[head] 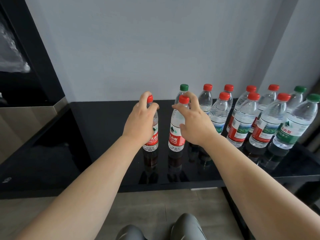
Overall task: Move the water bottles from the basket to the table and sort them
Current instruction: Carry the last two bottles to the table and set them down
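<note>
Two red-capped, red-labelled water bottles stand side by side on the glossy black table (103, 135). My left hand (140, 122) grips the left bottle (153, 139) round its neck and shoulder, just under the cap. My right hand (195, 125) curls round the upper part of the right bottle (175, 140), thumb on its front and fingers behind the cap. Both bottles are upright with their bases on the table. To the right stand several more bottles (242, 122), mostly red-capped. The basket is out of view.
A green-capped bottle (183, 87) stands just behind my right hand, and two more green-capped bottles (301, 122) stand at the far right. A grey wall backs the table. A dark cabinet (26, 84) rises at the left. My knees (187, 227) show below the table's front edge.
</note>
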Tool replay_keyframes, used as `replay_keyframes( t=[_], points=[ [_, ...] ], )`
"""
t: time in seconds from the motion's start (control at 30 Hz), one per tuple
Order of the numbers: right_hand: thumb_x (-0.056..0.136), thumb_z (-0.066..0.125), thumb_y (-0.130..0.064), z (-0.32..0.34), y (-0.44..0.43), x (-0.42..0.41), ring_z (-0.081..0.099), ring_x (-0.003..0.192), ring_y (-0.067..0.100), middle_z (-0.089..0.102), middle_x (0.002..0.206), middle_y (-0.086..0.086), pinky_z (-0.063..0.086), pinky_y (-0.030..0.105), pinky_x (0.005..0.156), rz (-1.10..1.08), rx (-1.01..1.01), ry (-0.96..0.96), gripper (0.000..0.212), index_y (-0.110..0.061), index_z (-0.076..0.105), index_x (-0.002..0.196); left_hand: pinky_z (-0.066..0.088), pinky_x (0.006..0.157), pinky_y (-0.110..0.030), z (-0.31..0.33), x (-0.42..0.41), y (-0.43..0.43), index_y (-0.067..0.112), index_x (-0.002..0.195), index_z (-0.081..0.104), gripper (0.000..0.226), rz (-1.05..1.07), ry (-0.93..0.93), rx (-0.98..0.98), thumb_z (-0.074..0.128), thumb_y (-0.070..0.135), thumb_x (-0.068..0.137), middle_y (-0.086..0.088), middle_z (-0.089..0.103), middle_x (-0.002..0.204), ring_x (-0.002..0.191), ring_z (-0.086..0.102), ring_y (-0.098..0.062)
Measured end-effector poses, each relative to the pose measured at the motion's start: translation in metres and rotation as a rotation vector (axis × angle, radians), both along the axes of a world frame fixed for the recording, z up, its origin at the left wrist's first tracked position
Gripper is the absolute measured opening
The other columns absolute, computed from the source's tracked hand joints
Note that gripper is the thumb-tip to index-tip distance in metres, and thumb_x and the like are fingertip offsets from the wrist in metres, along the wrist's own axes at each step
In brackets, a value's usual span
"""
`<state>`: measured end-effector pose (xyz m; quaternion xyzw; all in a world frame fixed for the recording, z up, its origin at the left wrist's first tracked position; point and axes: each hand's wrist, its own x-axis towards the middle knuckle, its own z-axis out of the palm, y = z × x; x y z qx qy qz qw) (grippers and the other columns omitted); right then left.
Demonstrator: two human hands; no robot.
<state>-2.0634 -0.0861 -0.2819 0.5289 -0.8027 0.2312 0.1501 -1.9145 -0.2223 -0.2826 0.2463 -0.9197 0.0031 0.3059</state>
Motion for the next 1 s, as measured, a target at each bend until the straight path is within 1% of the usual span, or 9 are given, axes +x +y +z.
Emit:
replay_keyframes(
  t=[0.1,0.17,0.4,0.5,0.6,0.67,0.73,0.87,1.0],
  points=[
    [0.086,0.078,-0.032,0.001,-0.001,0.006,0.053,0.124,0.031,0.017,0.162,-0.003,0.060,0.042,0.085,-0.016,-0.017,0.080,0.059,-0.031,0.053,0.139,0.058,0.091,-0.043,0.000,0.002,-0.001,0.016,0.126,0.060,0.061,0.025,-0.013,-0.033,0.089,0.010,0.073,-0.007,0.033,0.153,0.118,0.055,-0.030],
    [0.084,0.081,-0.040,-0.002,-0.002,0.010,0.049,0.127,0.034,0.023,0.160,0.000,0.059,0.046,0.088,-0.056,-0.034,0.137,0.058,-0.030,0.055,0.135,0.058,0.088,-0.043,-0.001,0.003,0.000,0.016,0.129,0.060,0.064,0.042,-0.018,-0.046,0.090,0.012,0.072,-0.007,0.033,0.153,0.118,0.054,-0.030],
    [0.081,0.083,-0.007,-0.007,-0.007,0.013,0.049,0.128,0.037,0.015,0.162,0.002,0.055,0.043,0.091,0.004,-0.052,0.061,0.067,-0.026,0.051,0.136,0.059,0.091,-0.047,0.000,0.007,-0.003,0.014,0.140,0.052,0.073,-0.008,-0.027,0.008,0.084,0.000,0.075,-0.005,0.019,0.159,0.129,0.050,-0.030],
    [0.077,0.080,0.000,-0.005,-0.007,0.010,0.057,0.120,0.034,0.013,0.162,0.003,0.057,0.034,0.079,0.028,-0.040,0.063,0.079,-0.024,0.048,0.145,0.060,0.089,-0.046,0.002,0.008,-0.007,0.014,0.140,0.051,0.074,-0.043,-0.032,0.045,0.082,-0.004,0.074,-0.002,0.015,0.158,0.126,0.053,-0.030],
    [0.079,0.075,-0.004,-0.004,-0.009,0.011,0.059,0.114,0.032,0.008,0.162,-0.002,0.051,0.031,0.068,-0.016,-0.007,0.070,0.083,-0.025,0.042,0.153,0.060,0.088,-0.047,0.001,0.007,-0.011,0.015,0.135,0.052,0.073,-0.069,-0.031,0.056,0.086,0.001,0.072,-0.001,0.014,0.157,0.125,0.053,-0.030],
    [0.082,0.077,-0.009,-0.005,-0.011,0.015,0.060,0.112,0.034,0.004,0.164,-0.003,0.055,0.035,0.071,-0.051,-0.007,0.066,0.082,-0.025,0.040,0.153,0.061,0.087,-0.047,-0.003,0.005,-0.014,0.016,0.133,0.051,0.074,-0.062,-0.034,0.019,0.089,0.006,0.070,-0.004,0.015,0.157,0.127,0.051,-0.031],
    [0.082,0.083,-0.015,-0.008,-0.014,0.019,0.059,0.116,0.036,0.000,0.165,-0.004,0.057,0.039,0.083,-0.065,-0.011,0.047,0.085,-0.025,0.039,0.154,0.062,0.086,-0.046,-0.008,0.003,-0.017,0.018,0.135,0.049,0.080,-0.039,-0.034,-0.009,0.091,0.006,0.069,-0.005,0.014,0.160,0.131,0.046,-0.031],
    [0.083,0.083,-0.010,-0.011,-0.017,0.020,0.051,0.126,0.038,-0.002,0.166,-0.006,0.056,0.044,0.094,-0.058,-0.033,0.008,0.085,-0.027,0.038,0.154,0.058,0.092,-0.041,-0.012,0.003,-0.022,0.021,0.145,0.045,0.089,-0.041,0.002,0.000,0.088,0.001,0.070,-0.001,0.008,0.166,0.139,0.039,-0.030],
    [0.084,0.082,-0.008,-0.013,-0.022,0.020,0.048,0.131,0.039,-0.002,0.166,-0.008,0.053,0.046,0.101,-0.037,-0.049,-0.018,0.086,-0.026,0.037,0.155,0.057,0.094,-0.039,-0.011,0.004,-0.023,0.020,0.145,0.046,0.088,-0.058,0.009,0.001,0.090,0.006,0.071,0.000,0.013,0.166,0.133,0.047,-0.028]
  ],
)
